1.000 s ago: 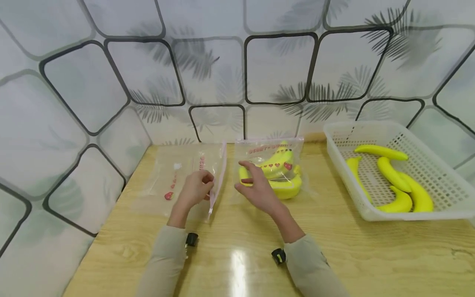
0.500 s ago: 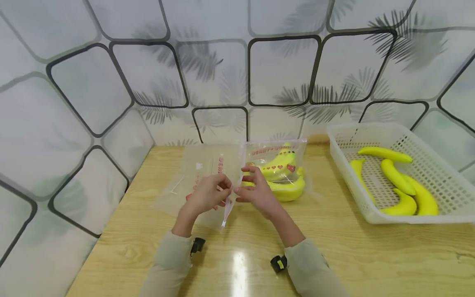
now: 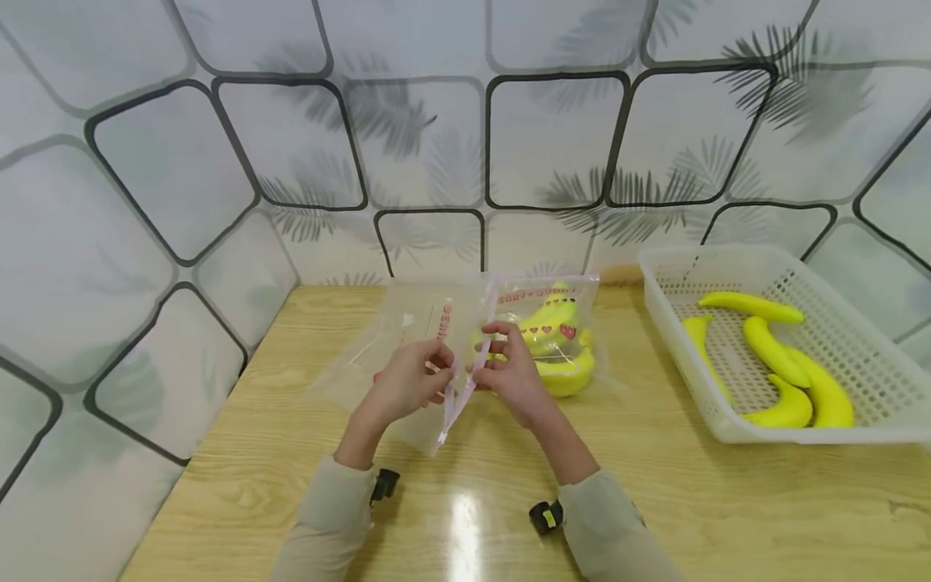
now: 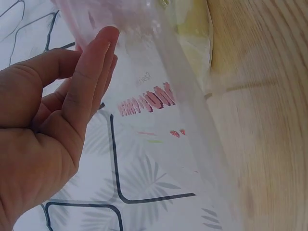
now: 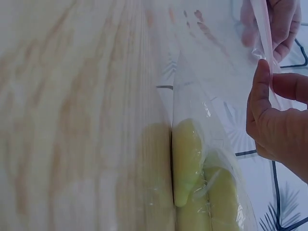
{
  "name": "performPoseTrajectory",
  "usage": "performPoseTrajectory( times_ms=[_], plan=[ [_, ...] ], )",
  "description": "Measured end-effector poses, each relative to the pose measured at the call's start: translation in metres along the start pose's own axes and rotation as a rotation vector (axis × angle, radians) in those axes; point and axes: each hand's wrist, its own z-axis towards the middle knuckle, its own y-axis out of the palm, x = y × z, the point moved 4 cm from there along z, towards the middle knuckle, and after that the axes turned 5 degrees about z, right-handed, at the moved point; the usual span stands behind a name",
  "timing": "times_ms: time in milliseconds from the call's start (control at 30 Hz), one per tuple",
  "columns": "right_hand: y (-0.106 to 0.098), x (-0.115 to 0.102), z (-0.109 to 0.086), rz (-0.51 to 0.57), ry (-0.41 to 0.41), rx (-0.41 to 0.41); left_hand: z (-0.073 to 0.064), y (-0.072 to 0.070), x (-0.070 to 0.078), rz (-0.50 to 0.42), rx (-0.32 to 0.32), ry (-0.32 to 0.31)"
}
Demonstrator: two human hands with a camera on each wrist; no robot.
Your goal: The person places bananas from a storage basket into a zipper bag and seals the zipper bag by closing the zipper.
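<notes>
My left hand (image 3: 410, 377) pinches the bag (image 3: 422, 311) at one side of its mouth, and my right hand (image 3: 515, 378) pinches the opposite side. The mouth makes a narrow V between my hands, so I think the present step is opening it. The next move, I judge, calls for pulling both sides wider, gently. The filled bag (image 3: 534, 289) stands just beyond my right hand; the basket (image 3: 822, 436) is well to its right.
</notes>
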Motion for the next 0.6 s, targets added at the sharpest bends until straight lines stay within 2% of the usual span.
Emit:
performPoseTrajectory(
  times_ms=[233,333,500,600],
  plan=[
    [-0.003,-0.010,-0.003,0.190,0.029,0.005,0.001,0.007,0.011,0.000,0.106,0.060],
    [-0.006,-0.010,-0.004,0.230,0.041,0.012,-0.002,0.011,0.013,-0.016,0.110,0.062],
    [-0.009,-0.010,-0.003,0.229,0.036,0.031,-0.004,0.015,0.014,-0.013,0.084,0.025],
    [-0.011,-0.010,-0.004,0.218,0.029,0.041,-0.004,0.017,0.016,-0.003,0.075,0.030]
  ],
)
